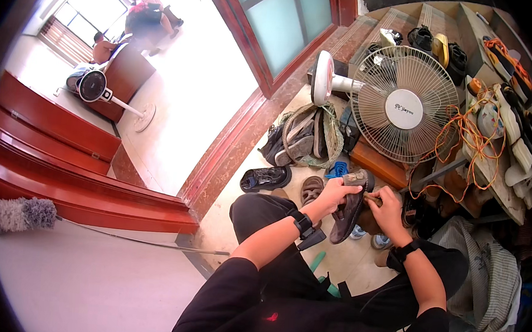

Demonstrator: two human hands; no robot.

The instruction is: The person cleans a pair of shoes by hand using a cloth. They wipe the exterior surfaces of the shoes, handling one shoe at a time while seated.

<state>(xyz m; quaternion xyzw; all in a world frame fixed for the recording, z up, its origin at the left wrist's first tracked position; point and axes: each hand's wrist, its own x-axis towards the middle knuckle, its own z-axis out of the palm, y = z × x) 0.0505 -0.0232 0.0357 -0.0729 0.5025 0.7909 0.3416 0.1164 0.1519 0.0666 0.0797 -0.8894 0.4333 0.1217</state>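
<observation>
My left hand grips a dark brown shoe by its upper end, its toe hanging down between my knees. At the edge of the shoe's sole, my right hand pinches a small brownish piece, whose kind I cannot tell. Beside my left wrist a brown shoe lies on the floor, and a glossy black shoe is farther left. Light blue footwear shows partly below my hands.
A white standing fan is ahead, with orange cord beside it. A woven basket holds shoes. An orange-brown box lies near my hands. Striped cloth is on the right. People are in the room beyond the doorway.
</observation>
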